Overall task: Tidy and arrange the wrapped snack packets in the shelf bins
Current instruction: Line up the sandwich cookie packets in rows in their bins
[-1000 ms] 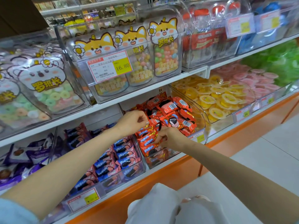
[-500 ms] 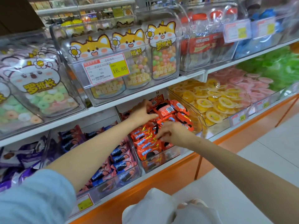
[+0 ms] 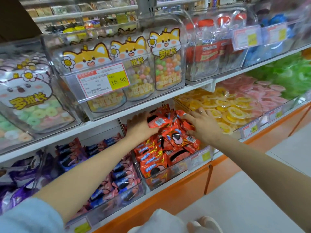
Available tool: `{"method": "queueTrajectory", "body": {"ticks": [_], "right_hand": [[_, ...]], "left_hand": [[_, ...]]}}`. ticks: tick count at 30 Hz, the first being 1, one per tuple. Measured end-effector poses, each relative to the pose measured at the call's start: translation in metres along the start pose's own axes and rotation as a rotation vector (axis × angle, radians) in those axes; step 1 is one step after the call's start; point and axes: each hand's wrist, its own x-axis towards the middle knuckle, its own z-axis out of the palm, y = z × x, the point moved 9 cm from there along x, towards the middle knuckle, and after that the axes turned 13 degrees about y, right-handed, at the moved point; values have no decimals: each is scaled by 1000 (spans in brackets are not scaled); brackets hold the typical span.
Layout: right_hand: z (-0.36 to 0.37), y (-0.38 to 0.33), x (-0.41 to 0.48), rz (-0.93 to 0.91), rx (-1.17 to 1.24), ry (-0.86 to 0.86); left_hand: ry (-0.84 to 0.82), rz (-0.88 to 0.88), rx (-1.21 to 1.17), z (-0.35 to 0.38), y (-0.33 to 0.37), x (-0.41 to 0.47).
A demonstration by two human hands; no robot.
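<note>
A heap of red packets is seen piled high in a clear bin on the lower shelf, with the top of the heap standing above the bin's front wall. The heap is flanked by both hands. The left hand is laid against the left side of the heap, its fingers partly hidden behind one packet – whether that packet is gripped or only pushed cannot be told. The right hand is spread wide and flat on the right side of the heap, fingers straight and pressed on the wrappers; a ring is worn on one finger. A pale blue sleeve is seen on the left arm.

To the left of the bin, blue and pink packets are stacked in the next bin, and purple packets lie further left. To the right, yellow round cups are heaped just beside the right hand, then pink cups and green ones. On the shelf above, jars of coloured sweets with a cartoon fox are kept in clear boxes – a price tag marked 16.80 is fixed to the front of one box. An orange base runs under the lower shelf.
</note>
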Motion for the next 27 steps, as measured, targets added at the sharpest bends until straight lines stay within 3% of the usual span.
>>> {"method": "queueTrajectory", "body": {"ticks": [7, 11, 16, 21, 24, 27], "right_hand": [[-8, -5, -3, 58, 84, 177], [-12, -2, -4, 94, 164, 209], [-11, 3, -7, 129, 290, 170], [-27, 8, -13, 172, 405, 317], [-57, -9, -16, 102, 510, 440], [-72, -52, -15, -22, 576, 419]], "left_hand": [[103, -241, 158, -31, -69, -4], [133, -270, 224, -28, -70, 3], [141, -202, 293, -32, -57, 8], [83, -108, 312, -30, -47, 12], [46, 3, 322, -28, -46, 10], [-94, 91, 323, -25, -49, 8]]}}
